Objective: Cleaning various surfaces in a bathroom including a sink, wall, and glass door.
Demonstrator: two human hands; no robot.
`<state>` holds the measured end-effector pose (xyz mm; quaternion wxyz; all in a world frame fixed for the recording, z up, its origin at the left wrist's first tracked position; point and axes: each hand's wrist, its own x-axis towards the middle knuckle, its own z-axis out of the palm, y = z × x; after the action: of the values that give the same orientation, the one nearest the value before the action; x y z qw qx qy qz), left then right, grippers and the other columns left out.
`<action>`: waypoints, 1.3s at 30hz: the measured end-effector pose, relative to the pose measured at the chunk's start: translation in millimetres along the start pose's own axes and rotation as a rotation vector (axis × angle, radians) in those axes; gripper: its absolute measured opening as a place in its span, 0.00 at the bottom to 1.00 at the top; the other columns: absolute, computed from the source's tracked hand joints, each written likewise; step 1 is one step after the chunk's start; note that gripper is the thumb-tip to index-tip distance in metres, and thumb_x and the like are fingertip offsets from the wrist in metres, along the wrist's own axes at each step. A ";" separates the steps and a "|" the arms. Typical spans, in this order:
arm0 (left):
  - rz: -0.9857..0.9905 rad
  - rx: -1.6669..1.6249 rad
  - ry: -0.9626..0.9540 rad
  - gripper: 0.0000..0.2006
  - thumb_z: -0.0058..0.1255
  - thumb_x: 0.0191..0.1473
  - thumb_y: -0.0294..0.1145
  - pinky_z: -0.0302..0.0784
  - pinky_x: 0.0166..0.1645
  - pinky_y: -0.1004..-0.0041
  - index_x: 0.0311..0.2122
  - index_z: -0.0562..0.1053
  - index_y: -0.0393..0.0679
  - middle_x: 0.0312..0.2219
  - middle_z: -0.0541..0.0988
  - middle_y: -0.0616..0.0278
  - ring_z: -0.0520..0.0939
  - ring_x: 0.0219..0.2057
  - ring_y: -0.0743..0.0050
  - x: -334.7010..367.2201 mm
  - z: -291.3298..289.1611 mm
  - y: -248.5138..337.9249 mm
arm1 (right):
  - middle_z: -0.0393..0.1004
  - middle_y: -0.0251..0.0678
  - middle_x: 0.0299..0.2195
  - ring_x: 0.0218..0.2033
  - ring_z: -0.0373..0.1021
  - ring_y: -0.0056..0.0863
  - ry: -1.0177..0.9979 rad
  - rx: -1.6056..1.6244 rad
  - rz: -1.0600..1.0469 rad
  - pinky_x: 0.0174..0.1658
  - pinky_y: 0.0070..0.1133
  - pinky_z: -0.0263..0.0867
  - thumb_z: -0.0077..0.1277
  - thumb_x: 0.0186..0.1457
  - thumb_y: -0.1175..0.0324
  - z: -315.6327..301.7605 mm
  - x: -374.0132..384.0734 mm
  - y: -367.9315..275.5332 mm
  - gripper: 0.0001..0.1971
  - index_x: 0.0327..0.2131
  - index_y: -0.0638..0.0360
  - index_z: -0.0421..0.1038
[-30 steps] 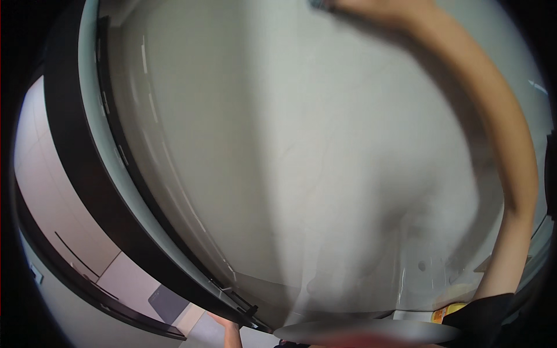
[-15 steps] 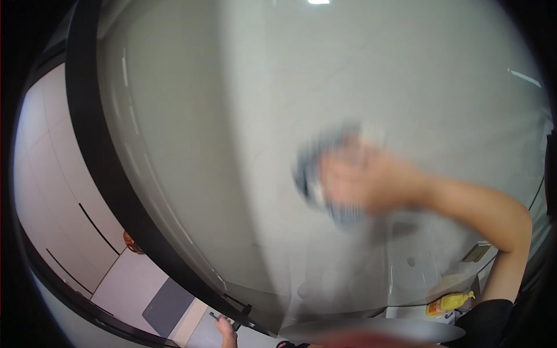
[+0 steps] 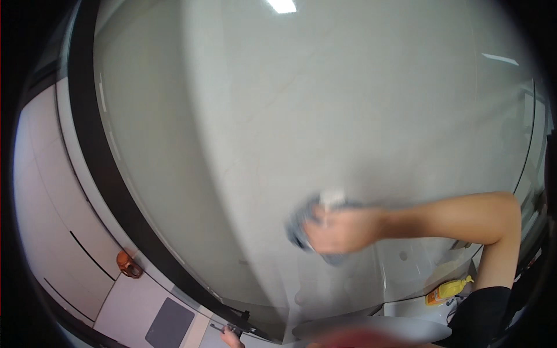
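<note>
My right hand (image 3: 342, 229) is closed on a bunched grey-blue cloth (image 3: 300, 225) with a whitish part. It presses the cloth against a large pale, glossy wall panel (image 3: 348, 104). The arm reaches in from the right, elbow bent. At the lower edge, my left hand (image 3: 232, 337) is small and partly cut off. Its fingers are closed round a dark handle (image 3: 216, 327) beside a black door frame (image 3: 110, 162).
A yellow bottle with a pump top (image 3: 447, 292) stands on a white surface at the lower right. Beyond the frame, a brown round object (image 3: 129, 264) and a dark grey mat (image 3: 169, 323) lie on the floor. A blurred grey disc-like shape (image 3: 418, 329) crosses the lower edge.
My right hand has moved the cloth down and slightly left across the panel. The view has shifted, showing more of the brown object. My left hand stays at the handle.
</note>
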<state>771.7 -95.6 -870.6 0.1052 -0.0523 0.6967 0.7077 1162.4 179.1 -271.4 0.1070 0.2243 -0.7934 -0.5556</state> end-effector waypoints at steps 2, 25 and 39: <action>0.060 0.017 0.038 0.20 0.49 0.60 0.40 0.76 0.35 0.64 0.52 0.73 0.36 0.37 0.80 0.55 0.81 0.33 0.63 -5.5 13.1 -12.3 | 0.76 0.40 0.49 0.57 0.72 0.39 -0.011 0.097 -0.005 0.63 0.48 0.65 0.50 0.56 0.64 -4.4 -4.2 8.9 0.13 0.44 0.55 0.74; 0.012 -0.068 -0.204 0.16 0.43 0.70 0.35 0.76 0.50 0.68 0.54 0.69 0.33 0.45 0.77 0.54 0.78 0.46 0.67 -42.3 9.6 12.7 | 0.73 0.43 0.56 0.63 0.66 0.46 0.130 0.066 0.382 0.67 0.48 0.59 0.70 0.36 0.55 -10.6 37.6 117.9 0.35 0.51 0.52 0.71; 0.134 0.004 -0.248 0.18 0.43 0.70 0.38 0.73 0.55 0.68 0.52 0.71 0.31 0.44 0.76 0.55 0.77 0.45 0.65 -39.1 14.6 11.1 | 0.72 0.36 0.56 0.64 0.64 0.36 -0.242 0.212 -0.143 0.69 0.45 0.57 0.47 0.63 0.58 27.3 43.9 -31.3 0.18 0.52 0.54 0.72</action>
<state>808.4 -84.1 -850.8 0.1428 0.0824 0.6817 0.7128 1119.8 172.1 -313.8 -0.0534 0.2218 -0.8365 -0.4981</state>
